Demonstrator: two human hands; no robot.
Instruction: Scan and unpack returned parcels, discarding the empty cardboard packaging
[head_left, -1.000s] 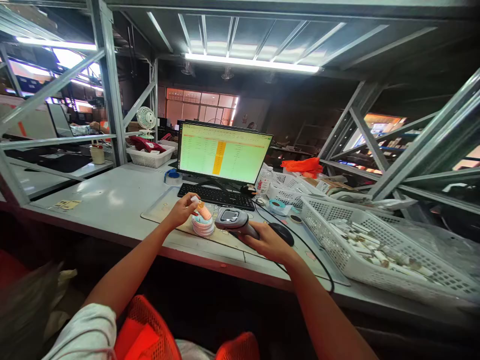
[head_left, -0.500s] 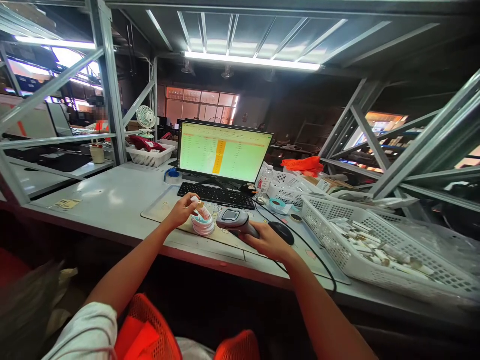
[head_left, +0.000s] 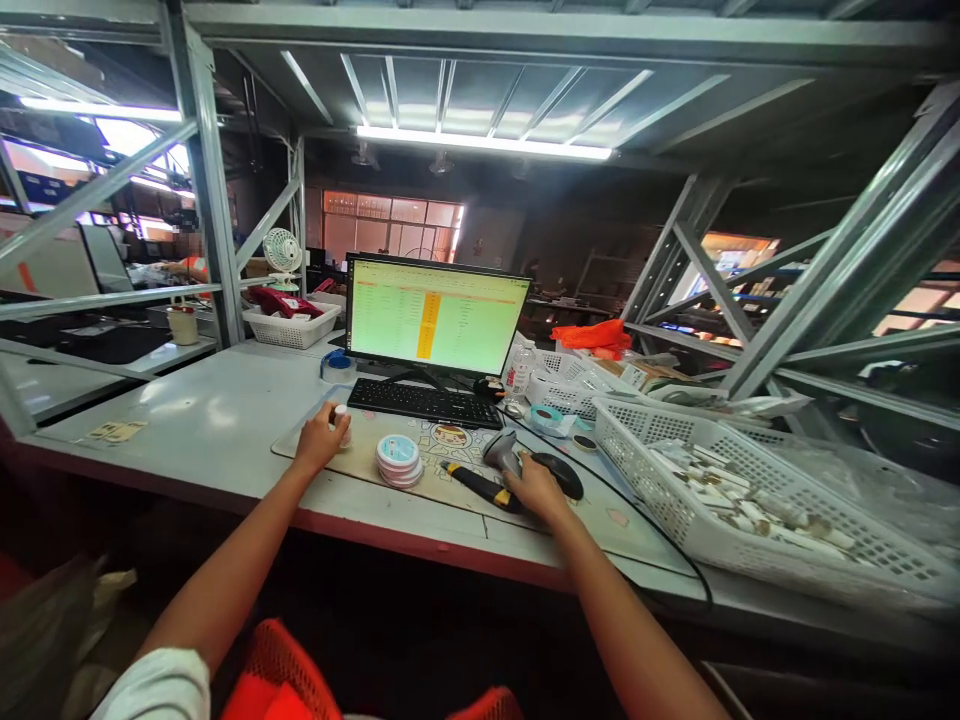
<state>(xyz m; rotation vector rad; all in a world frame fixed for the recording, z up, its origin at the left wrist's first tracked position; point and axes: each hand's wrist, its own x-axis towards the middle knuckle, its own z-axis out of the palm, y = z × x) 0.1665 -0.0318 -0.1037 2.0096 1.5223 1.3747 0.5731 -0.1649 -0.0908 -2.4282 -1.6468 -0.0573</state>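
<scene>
My left hand (head_left: pixel 322 437) is closed around a small bottle with a white cap (head_left: pixel 342 412), at the left part of the desk mat (head_left: pixel 352 462). My right hand (head_left: pixel 536 487) grips a grey barcode scanner (head_left: pixel 501 452), low over the mat. Beside the scanner is a black mouse (head_left: pixel 562 477), close to my fingers. A yellow and black hand tool (head_left: pixel 480 486) lies just left of my right hand; its exact kind is unclear. Between both hands stands a short stack of round white containers (head_left: pixel 399 460) with a pale blue label on top.
Behind the mat are a black keyboard (head_left: pixel 420 402) and a lit monitor (head_left: pixel 435 315). A white perforated basket (head_left: pixel 645 490) of small white pieces stands at the right, with the scanner's cable (head_left: pixel 637 510) running before it. Blue tape (head_left: pixel 337 366) lies left of the monitor.
The bottle in my left hand has moved left, away from the round stack. My right hand has lowered the scanner towards the mat, uncovering the yellow and black tool.
</scene>
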